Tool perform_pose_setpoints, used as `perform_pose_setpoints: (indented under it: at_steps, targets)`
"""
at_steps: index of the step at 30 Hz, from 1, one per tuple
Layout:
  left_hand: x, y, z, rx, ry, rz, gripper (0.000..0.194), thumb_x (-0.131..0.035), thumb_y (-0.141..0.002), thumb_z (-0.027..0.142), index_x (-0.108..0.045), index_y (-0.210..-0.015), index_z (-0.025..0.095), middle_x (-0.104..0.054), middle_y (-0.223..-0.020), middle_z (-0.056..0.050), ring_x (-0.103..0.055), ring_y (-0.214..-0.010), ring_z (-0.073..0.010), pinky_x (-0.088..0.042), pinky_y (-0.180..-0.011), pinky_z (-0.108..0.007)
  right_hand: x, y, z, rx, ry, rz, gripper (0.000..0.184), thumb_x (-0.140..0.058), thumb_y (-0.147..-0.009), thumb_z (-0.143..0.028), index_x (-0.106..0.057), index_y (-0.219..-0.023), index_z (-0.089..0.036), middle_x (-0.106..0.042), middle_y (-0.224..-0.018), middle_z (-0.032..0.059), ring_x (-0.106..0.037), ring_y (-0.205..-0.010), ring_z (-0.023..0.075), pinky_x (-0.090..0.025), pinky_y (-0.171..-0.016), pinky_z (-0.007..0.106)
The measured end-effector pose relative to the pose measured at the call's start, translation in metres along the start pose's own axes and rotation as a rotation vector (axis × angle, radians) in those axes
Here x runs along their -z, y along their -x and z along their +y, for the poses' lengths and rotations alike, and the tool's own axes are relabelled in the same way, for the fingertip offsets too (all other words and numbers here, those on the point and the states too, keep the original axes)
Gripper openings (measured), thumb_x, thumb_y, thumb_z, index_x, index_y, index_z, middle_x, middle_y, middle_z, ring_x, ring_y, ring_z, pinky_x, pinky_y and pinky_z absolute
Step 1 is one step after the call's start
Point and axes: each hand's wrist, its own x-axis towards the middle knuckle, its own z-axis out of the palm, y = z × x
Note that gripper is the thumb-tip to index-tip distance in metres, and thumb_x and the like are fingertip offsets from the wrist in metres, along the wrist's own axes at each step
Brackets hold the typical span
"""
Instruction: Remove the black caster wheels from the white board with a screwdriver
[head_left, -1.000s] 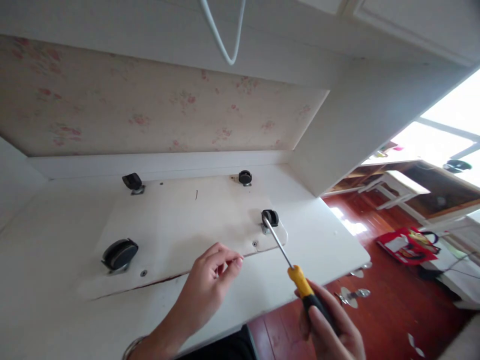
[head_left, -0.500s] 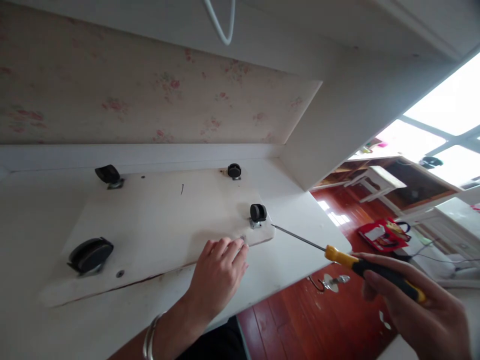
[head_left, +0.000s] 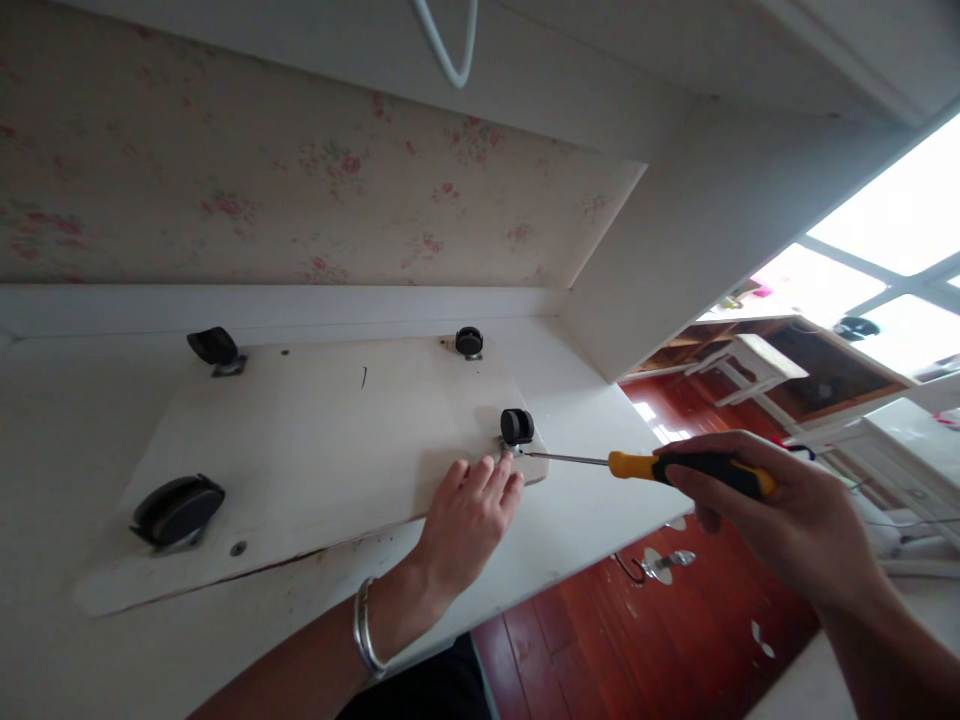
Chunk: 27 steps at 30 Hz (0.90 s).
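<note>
My right hand [head_left: 750, 510] is closed round the yellow-and-black handle of a screwdriver [head_left: 634, 465]. The screwdriver's thin shaft points left, and its tip is at the metal base of the near right caster [head_left: 517, 427]. My left hand [head_left: 472, 510], wearing silver bangles, lies on the edge of a white board [head_left: 330, 440]. Its fingers are stretched out, with the fingertips at that same caster base, close to the tip. Other black casters stand on the board: one at the back right [head_left: 469, 342], one at the back left [head_left: 215, 347] and one at the front left [head_left: 178, 512].
Under the board is a white surface [head_left: 585, 400] with a floral panel [head_left: 337, 200] behind it. A white cord [head_left: 459, 75] hangs overhead. To the right, past the surface's edge, lie a red wooden floor [head_left: 570, 650], a white stool [head_left: 750, 365] and a glass-and-metal fitting [head_left: 660, 565].
The screwdriver has moved left, its tip going from the board's right end to the caster base. My left hand has slid right and up along the board to that base.
</note>
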Motion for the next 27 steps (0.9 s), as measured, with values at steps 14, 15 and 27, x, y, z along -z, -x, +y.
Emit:
perform_pose_setpoints:
  at_steps: [14, 15, 27]
  targets:
    - [-0.007, 0.0, -0.003, -0.01, -0.128, 0.011, 0.033, -0.049, -0.099, 0.023, -0.057, -0.132, 0.024, -0.061, -0.136, -0.006, -0.052, -0.105, -0.0208, -0.038, -0.08, -0.038, -0.009, -0.016, -0.02, 0.02, 0.191, -0.099, 0.045, -0.07, -0.07, -0.066, -0.07, -0.091, -0.026, -0.063, -0.064, -0.0002, -0.058, -0.05, 0.0169, -0.046, -0.048, 0.032]
    - [-0.007, 0.0, -0.003, -0.009, -0.127, 0.01, 0.033, -0.049, -0.099, 0.023, -0.057, -0.132, 0.024, -0.061, -0.136, -0.006, -0.052, -0.104, -0.0208, -0.038, -0.08, -0.038, -0.009, -0.017, -0.021, 0.029, 0.209, -0.096, 0.045, -0.07, -0.071, -0.066, -0.071, -0.091, -0.026, -0.063, -0.065, -0.0001, -0.058, -0.051, 0.017, -0.046, -0.048, 0.032]
    - [-0.006, 0.0, -0.003, -0.004, -0.1, 0.024, 0.032, -0.044, -0.101, 0.024, -0.057, -0.13, 0.025, -0.061, -0.137, -0.002, -0.052, -0.103, -0.0201, -0.037, -0.078, -0.039, -0.009, -0.034, -0.039, 0.228, 0.405, -0.159, 0.036, -0.065, -0.077, -0.061, -0.07, -0.084, -0.027, -0.063, -0.06, 0.0009, -0.06, -0.055, 0.0196, -0.045, -0.05, 0.034]
